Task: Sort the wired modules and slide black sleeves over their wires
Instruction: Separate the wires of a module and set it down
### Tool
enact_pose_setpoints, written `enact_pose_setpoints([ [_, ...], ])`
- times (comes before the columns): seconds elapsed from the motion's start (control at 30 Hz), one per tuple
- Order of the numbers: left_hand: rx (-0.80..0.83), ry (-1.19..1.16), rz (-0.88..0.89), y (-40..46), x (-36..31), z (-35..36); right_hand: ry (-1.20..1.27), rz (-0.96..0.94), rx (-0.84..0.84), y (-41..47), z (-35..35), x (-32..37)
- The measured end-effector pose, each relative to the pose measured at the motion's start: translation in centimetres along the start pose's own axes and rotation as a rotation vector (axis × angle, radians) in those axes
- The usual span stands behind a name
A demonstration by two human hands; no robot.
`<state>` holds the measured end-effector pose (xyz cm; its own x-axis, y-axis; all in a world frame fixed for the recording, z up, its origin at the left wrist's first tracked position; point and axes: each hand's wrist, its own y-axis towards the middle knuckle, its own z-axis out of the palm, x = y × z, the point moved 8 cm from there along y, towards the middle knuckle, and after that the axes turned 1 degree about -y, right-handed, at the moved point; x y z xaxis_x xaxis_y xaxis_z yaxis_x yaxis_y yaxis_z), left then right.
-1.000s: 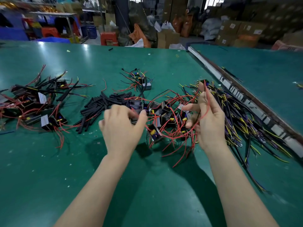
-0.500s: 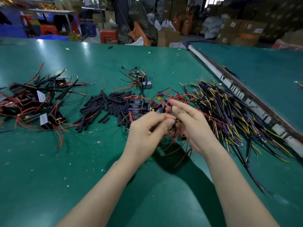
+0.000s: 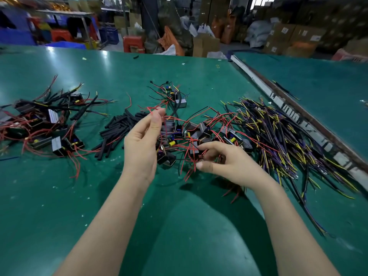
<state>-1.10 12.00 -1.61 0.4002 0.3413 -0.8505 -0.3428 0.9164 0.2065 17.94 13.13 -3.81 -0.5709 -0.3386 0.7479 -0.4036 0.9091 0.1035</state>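
Observation:
A tangle of small black modules with red wires [image 3: 201,132] lies mid-table. My left hand [image 3: 142,144] is raised over its left side and pinches thin red wires [image 3: 153,111] between thumb and fingertips. My right hand [image 3: 225,162] reaches into the tangle from the right, its fingers curled round a black module [image 3: 194,149] and its red wires. A pile of black sleeves [image 3: 117,129] lies just left of my left hand. Further left sits a heap of modules with sleeved wires [image 3: 43,124].
A big bundle of black, yellow and purple wires [image 3: 282,136] spreads to the right, up to the metal strip [image 3: 294,114] between the two green tables. A few more modules [image 3: 175,96] lie behind the tangle. Boxes and stools stand beyond the table's far edge.
My hands were pinched together over the tangle; now they are apart. The left has risen to the left with red wires, the right has dropped onto a module.

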Motion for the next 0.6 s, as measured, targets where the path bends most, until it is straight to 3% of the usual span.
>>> enact_pose_setpoints([
  [0.1, 0.02, -0.13, -0.066, 0.1, 0.6, 0.2, -0.013, -0.012, 0.038, 0.1, 0.7, 0.0],
  [0.17, 0.034, -0.21, -0.09, 0.2, 0.6, 0.3, 0.004, -0.054, -0.024, 0.2, 0.3, 0.7],
  [0.37, 0.141, -0.507, -0.138, 0.4, -0.6, 0.6, 0.516, -0.224, -0.371, -0.8, -3.7, 2.9],
  [0.6, 0.059, -0.506, -0.21, 0.1, 0.7, 0.7, 0.676, -0.243, -0.383, -0.7, -1.4, 4.2],
])
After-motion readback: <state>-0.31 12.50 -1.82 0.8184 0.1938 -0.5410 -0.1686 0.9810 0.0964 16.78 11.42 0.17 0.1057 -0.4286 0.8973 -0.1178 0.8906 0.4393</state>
